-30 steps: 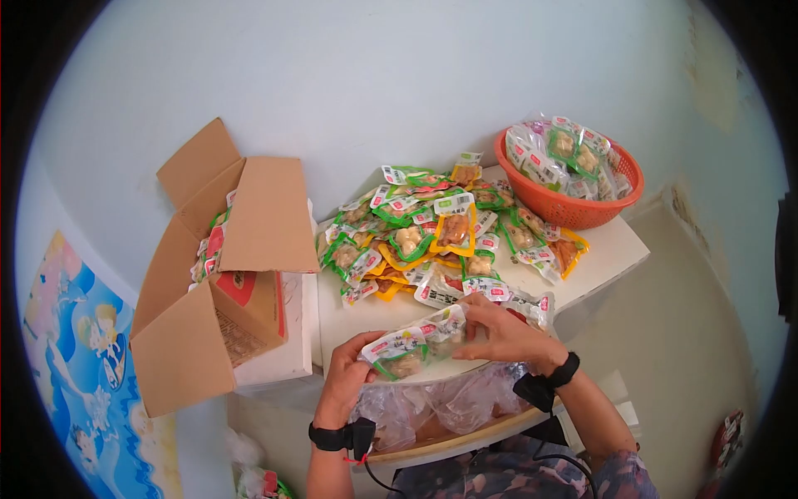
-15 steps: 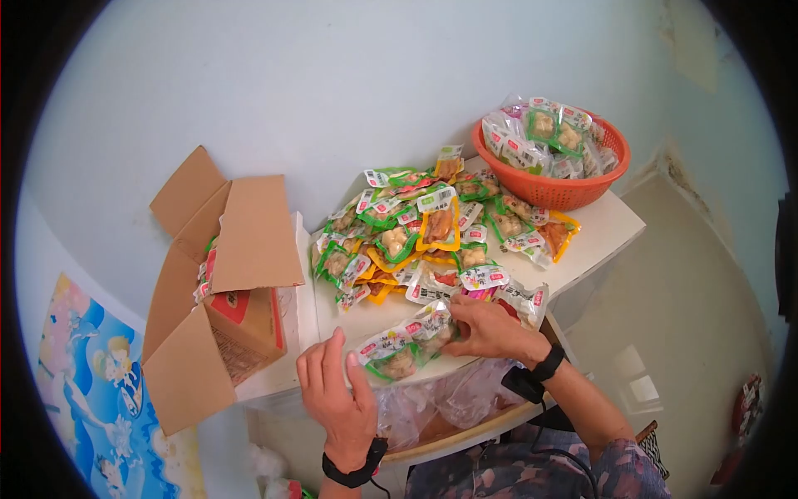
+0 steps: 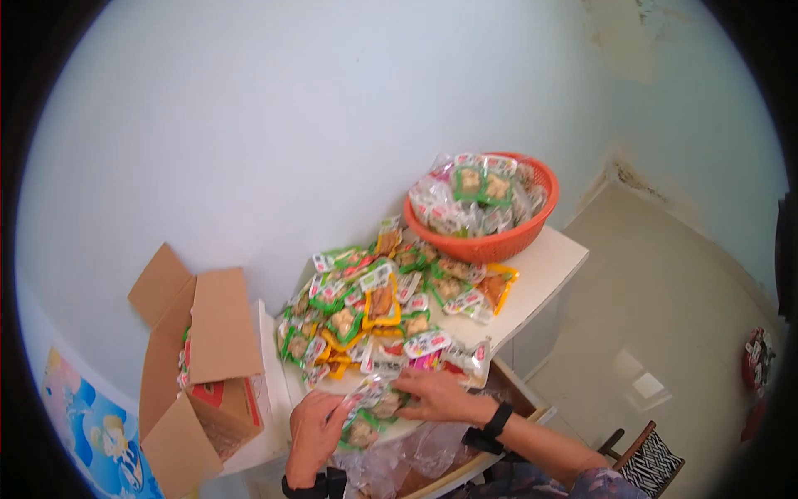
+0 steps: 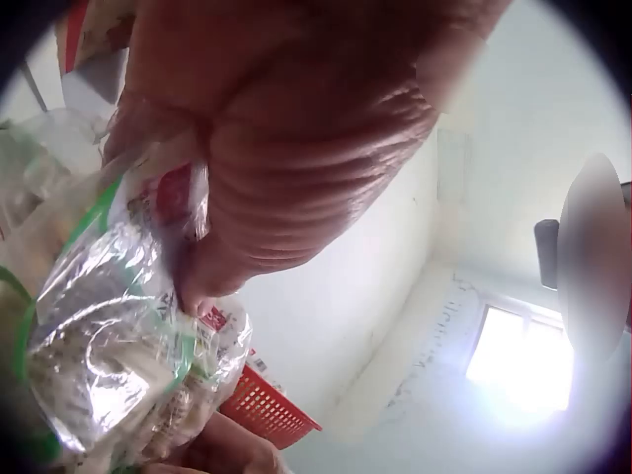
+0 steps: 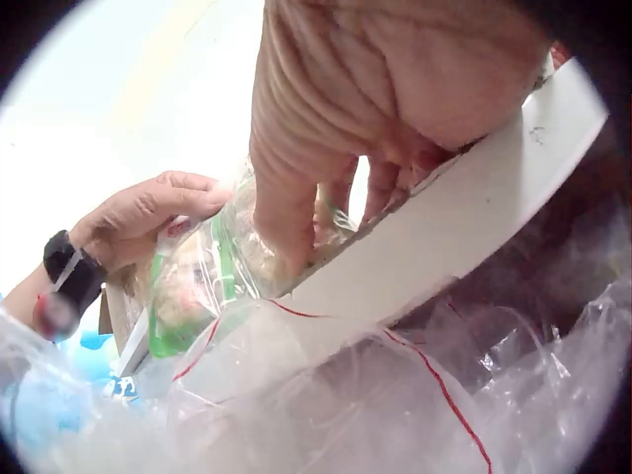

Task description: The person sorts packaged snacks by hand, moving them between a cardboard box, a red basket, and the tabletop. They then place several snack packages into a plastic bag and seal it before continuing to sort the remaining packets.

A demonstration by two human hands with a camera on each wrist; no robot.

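At the table's front edge, both hands are on green-edged snack packets with pale contents and shiny clear film around them. My left hand grips their left end; its thumb lies on the film in the left wrist view. The right hand pinches the other end, fingers bent over it close above the white tabletop edge. Beyond the hands lies a heap of snack packets, some green-edged, others yellow-edged.
An orange basket of bagged packets stands at the back right. To the left is an open cardboard box with packets inside. Below the tabletop, an open drawer contains clear plastic bags. A folding stool stands at the lower right.
My left hand came off the packets, fingers raised, then returned to their left end. My right hand has stayed on them. The head view has shifted, so the scene sits lower and further left.
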